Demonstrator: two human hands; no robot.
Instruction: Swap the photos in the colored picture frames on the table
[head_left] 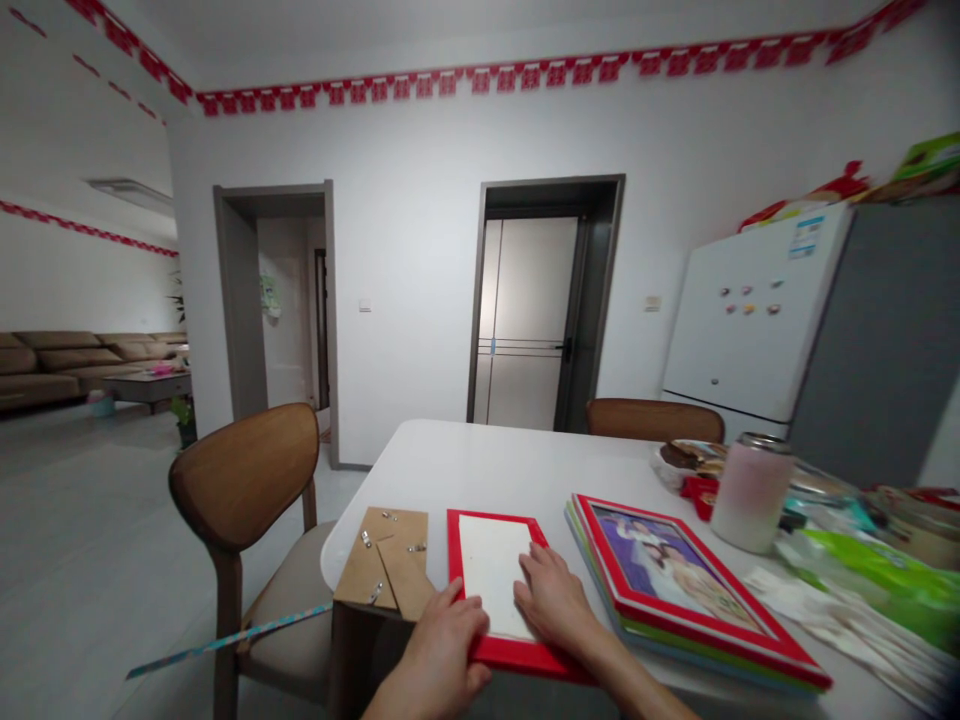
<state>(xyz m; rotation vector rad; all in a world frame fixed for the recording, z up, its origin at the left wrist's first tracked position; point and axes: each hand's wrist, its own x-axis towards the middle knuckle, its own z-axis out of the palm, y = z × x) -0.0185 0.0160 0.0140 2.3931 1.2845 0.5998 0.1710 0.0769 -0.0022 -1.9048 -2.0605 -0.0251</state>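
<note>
A red picture frame [454, 545] lies near the table's front edge, a white sheet [491, 570] filling its middle. My left hand [446, 645] grips the frame's lower left side, fingers bent over the red border. Resting on the sheet's right part, my right hand [553, 598] has its fingers apart and slightly bent, with nothing held in them. Left of the frame lies a brown backing board [397, 550] with small metal clips and a stand flap. To the right, a red-framed photo [675, 570] tops a stack of frames with green and blue edges.
A pink-white tumbler [752, 495], a green packet [877, 580] and white cloth-like material [847, 620] crowd the table's right side. A wooden chair [247, 480] stands at left, another chair [656, 420] behind the table. A patterned strip [232, 638] extends past the left edge.
</note>
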